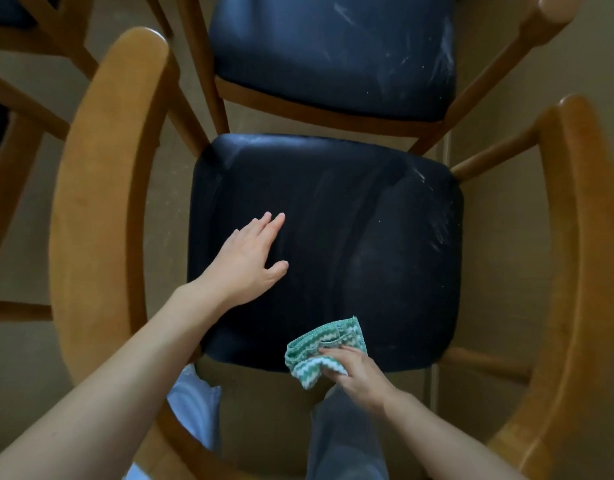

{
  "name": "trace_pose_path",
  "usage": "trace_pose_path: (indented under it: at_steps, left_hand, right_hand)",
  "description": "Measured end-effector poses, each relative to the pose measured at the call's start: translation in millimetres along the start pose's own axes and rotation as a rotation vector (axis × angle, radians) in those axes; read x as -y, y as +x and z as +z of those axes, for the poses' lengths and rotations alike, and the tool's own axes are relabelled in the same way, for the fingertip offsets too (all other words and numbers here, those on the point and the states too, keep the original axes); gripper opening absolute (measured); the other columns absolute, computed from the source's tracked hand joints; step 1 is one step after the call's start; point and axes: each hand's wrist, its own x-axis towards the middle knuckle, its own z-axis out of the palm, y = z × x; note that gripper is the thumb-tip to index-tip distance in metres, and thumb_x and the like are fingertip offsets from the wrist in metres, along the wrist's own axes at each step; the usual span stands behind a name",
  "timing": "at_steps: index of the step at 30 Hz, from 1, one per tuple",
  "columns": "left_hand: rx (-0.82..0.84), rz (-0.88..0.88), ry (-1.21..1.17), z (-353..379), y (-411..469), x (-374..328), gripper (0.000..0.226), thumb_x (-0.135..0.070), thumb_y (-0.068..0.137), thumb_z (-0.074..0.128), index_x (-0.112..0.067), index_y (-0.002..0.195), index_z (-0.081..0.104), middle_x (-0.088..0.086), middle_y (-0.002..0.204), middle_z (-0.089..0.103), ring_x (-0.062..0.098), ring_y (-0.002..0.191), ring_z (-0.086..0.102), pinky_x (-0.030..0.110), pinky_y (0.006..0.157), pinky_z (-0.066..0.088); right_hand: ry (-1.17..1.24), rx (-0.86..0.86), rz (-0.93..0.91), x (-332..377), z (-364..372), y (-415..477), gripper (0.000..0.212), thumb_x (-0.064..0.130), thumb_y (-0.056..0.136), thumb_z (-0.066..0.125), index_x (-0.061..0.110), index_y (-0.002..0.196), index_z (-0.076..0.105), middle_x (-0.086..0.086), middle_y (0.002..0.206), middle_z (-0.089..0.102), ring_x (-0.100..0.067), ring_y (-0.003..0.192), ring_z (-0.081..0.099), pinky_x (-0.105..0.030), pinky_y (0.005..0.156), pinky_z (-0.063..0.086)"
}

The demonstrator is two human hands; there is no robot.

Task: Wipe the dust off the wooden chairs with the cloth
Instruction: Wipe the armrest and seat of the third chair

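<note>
I look straight down on a wooden chair with curved armrests [101,174] and a dark padded seat [350,237] streaked with pale dust. My left hand [250,261] lies flat and open on the left part of the seat, fingers pointing away. My right hand [357,372] is at the seat's near edge, shut on a bunched green-and-white zigzag cloth [319,348] that rests on the seat. The right armrest [568,271] curves along the right side.
A second wooden chair with a dusty dark seat [333,53] stands just beyond the first. More wooden chair frames [32,109] crowd the left side. The floor [506,237] is tan. My legs [343,441] stand close against the near edge.
</note>
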Motion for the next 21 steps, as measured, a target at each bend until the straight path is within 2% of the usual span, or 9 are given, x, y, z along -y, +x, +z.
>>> trace_pose_path:
  at_steps: [7,10,11,12,14,15,16,17,21]
  left_hand:
    - [-0.067,-0.034,-0.069,-14.3,3.3,-0.5,0.073,-0.029,0.095,0.051,-0.023,0.151,0.005,0.002,0.159,0.005,0.017,0.146,0.004,0.035,0.119,0.007]
    - [-0.073,-0.046,-0.071,-18.5,3.8,2.4,0.073,-0.029,0.095,0.051,-0.024,0.151,0.005,0.001,0.159,0.005,0.017,0.146,0.004,0.035,0.119,0.008]
    - [-0.066,-0.045,-0.066,-18.6,4.5,3.2,0.073,-0.03,0.095,0.051,-0.024,0.151,0.004,0.001,0.159,0.005,0.017,0.146,0.004,0.035,0.119,0.008]
    - [-0.063,-0.041,-0.061,-18.8,6.0,4.3,0.074,-0.03,0.095,0.051,-0.024,0.151,0.004,0.001,0.159,0.005,0.016,0.146,0.004,0.035,0.119,0.008]
    - [-0.068,-0.035,-0.063,-19.1,11.7,7.0,0.074,-0.032,0.094,0.051,-0.025,0.151,0.004,0.001,0.159,0.005,0.016,0.146,0.005,0.035,0.119,0.008]
    - [-0.071,-0.039,-0.068,-19.6,15.5,8.0,0.074,-0.032,0.094,0.051,-0.025,0.15,0.004,0.0,0.159,0.005,0.016,0.145,0.005,0.034,0.119,0.007]
    - [-0.072,-0.044,-0.072,-20.3,19.7,8.4,0.074,-0.033,0.094,0.051,-0.025,0.15,0.003,0.0,0.159,0.005,0.016,0.145,0.005,0.034,0.119,0.007]
    - [-0.071,-0.049,-0.073,-21.1,24.1,8.6,0.074,-0.033,0.094,0.051,-0.026,0.15,0.003,0.0,0.159,0.005,0.015,0.145,0.004,0.034,0.119,0.007]
    - [-0.088,-0.038,-0.062,-24.4,42.6,8.5,0.074,-0.034,0.094,0.051,-0.026,0.15,0.003,-0.001,0.159,0.005,0.015,0.145,0.004,0.034,0.119,0.007]
  right_hand:
    - [0.063,0.11,0.088,-4.1,0.8,-9.5,0.041,0.038,0.097,0.047,0.019,0.132,0.055,0.0,0.134,0.054,-0.016,0.124,0.048,-0.031,0.103,0.037]
    - [0.113,0.154,0.112,-10.0,-2.5,-10.3,0.027,0.029,0.097,0.048,0.019,0.118,0.063,0.002,0.116,0.063,-0.013,0.107,0.056,-0.029,0.091,0.041]
    - [0.237,0.131,0.112,-10.9,-5.9,-9.5,0.022,0.028,0.096,0.052,0.017,0.11,0.065,0.0,0.108,0.064,-0.013,0.098,0.058,-0.031,0.089,0.043]
    - [0.444,0.071,0.115,-8.0,-13.4,-7.9,0.022,0.031,0.09,0.061,0.013,0.102,0.066,-0.003,0.101,0.066,-0.014,0.091,0.06,-0.035,0.088,0.047]
    - [0.895,-0.171,0.137,-2.8,-40.7,1.8,0.058,0.051,0.065,0.078,0.003,0.095,0.067,-0.01,0.089,0.07,-0.019,0.079,0.067,-0.035,0.078,0.055]
    - [1.019,-0.301,0.139,-0.9,-58.8,9.2,0.072,0.057,0.057,0.078,-0.001,0.098,0.066,-0.01,0.084,0.071,-0.02,0.075,0.068,-0.032,0.072,0.057]
    - [1.09,-0.415,0.121,4.2,-81.0,17.0,0.074,0.056,0.059,0.075,-0.003,0.103,0.064,-0.009,0.084,0.071,-0.02,0.074,0.069,-0.031,0.07,0.058]
    - [1.163,-0.502,0.072,9.4,-104.6,25.8,0.069,0.052,0.063,0.072,-0.001,0.105,0.063,-0.008,0.087,0.071,-0.019,0.076,0.069,-0.033,0.073,0.058]
    - [1.305,-0.833,-0.076,31.8,-199.0,75.2,0.014,0.028,0.094,0.052,0.017,0.101,0.059,0.0,0.098,0.066,-0.014,0.089,0.066,-0.044,0.097,0.049]
